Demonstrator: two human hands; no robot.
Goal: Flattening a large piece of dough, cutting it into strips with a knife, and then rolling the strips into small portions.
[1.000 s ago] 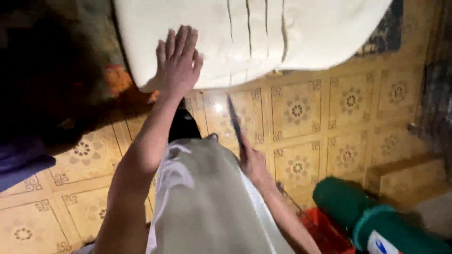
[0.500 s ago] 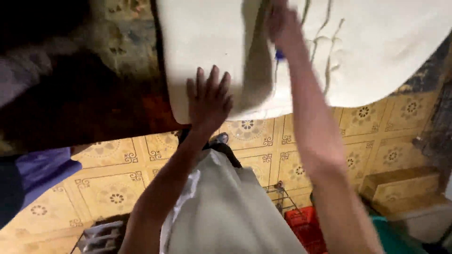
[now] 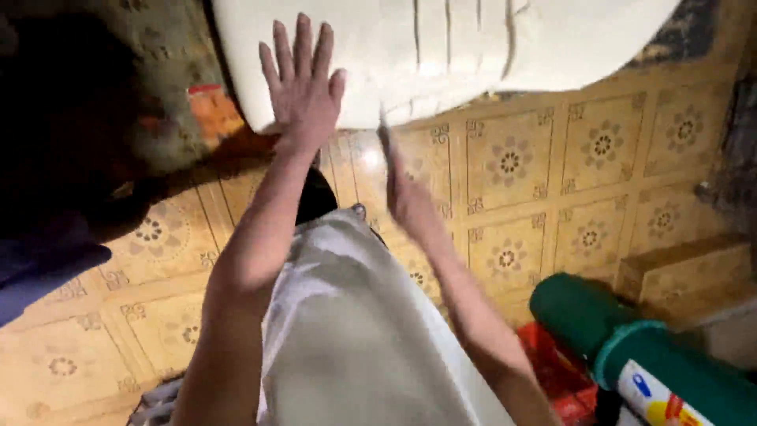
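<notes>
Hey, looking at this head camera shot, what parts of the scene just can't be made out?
- White slab, head view: its top is cut off by the upper edge.
- Tool in the right hand: thin, dark and motion-blurred; its kind is unclear.
- Left hand: palm hidden, only its back shows.
- Green cylinder: cut off by the lower right corner.
- Dark upper left corner: too dim to read.

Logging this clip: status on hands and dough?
Left hand flat, open on white dough slab. Right hand grips thin blade at slab edge. Nothing blocking.
</notes>
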